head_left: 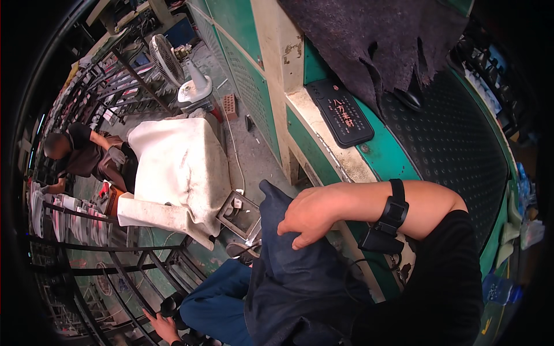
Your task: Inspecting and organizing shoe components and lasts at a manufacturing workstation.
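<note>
My right hand (pixel 311 214) lies on the dark blue apron (pixel 300 262) that covers my raised knee. Its fingers are loosely spread and hold nothing. At the lower left, my left hand (pixel 164 327) is beside the bars of a black metal rack (pixel 118 274), with fingers partly stretched out. Whether it touches the rack is hard to tell. A black strap with a small box (pixel 388 225) circles my right forearm. Beyond that arm stands a green machine with a black dimpled belt (pixel 456 130). A black shoe-like piece (pixel 408 99) shows under a ragged dark curtain (pixel 392 43).
A flat black tray (pixel 341 115) with lettering sits on the machine's ledge. Left of the machine is a bulky form under a white cover (pixel 176 167), with a metal frame (pixel 239 213) near it. A fan (pixel 167 60) stands behind. A co-worker (pixel 95 153) bends by loaded racks at far left.
</note>
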{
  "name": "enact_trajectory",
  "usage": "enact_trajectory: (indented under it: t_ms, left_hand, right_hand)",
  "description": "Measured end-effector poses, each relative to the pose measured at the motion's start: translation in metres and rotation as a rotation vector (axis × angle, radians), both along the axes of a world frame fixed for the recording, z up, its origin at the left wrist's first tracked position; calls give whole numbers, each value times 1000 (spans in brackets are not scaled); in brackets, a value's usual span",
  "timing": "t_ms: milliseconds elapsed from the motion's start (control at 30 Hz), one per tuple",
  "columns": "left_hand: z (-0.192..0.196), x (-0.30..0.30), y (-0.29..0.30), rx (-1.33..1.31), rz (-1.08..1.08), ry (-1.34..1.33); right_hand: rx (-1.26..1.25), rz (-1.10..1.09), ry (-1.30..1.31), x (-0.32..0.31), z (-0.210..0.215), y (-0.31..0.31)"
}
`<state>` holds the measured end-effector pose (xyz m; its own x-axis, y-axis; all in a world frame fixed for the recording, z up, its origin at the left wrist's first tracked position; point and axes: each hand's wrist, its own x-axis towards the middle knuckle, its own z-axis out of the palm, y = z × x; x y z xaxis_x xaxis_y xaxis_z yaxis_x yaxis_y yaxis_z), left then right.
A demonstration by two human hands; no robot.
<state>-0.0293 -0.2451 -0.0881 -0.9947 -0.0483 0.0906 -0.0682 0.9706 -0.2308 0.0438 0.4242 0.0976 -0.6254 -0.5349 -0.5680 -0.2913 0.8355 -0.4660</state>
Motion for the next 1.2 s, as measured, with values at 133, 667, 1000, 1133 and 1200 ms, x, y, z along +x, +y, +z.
enact_trajectory:
  t_ms: [133,667,1000,1133,1200]
  left_hand:
    - [-1,1,-5,-8,-19,10]
    - [8,4,11,28,-6,14]
    - [13,6,19,8,18,-11]
    - [11,6,15,9,3,2]
    - [11,6,17,7,7,-2]
  right_hand:
    - [-1,1,1,0,0,-1]
    - [4,-1,-15,-1,2,-1]
    - [7,-3,-13,0,0,0]
    - [10,2,-16,0,2,0]
    - [11,1,-15,-1,2,0]
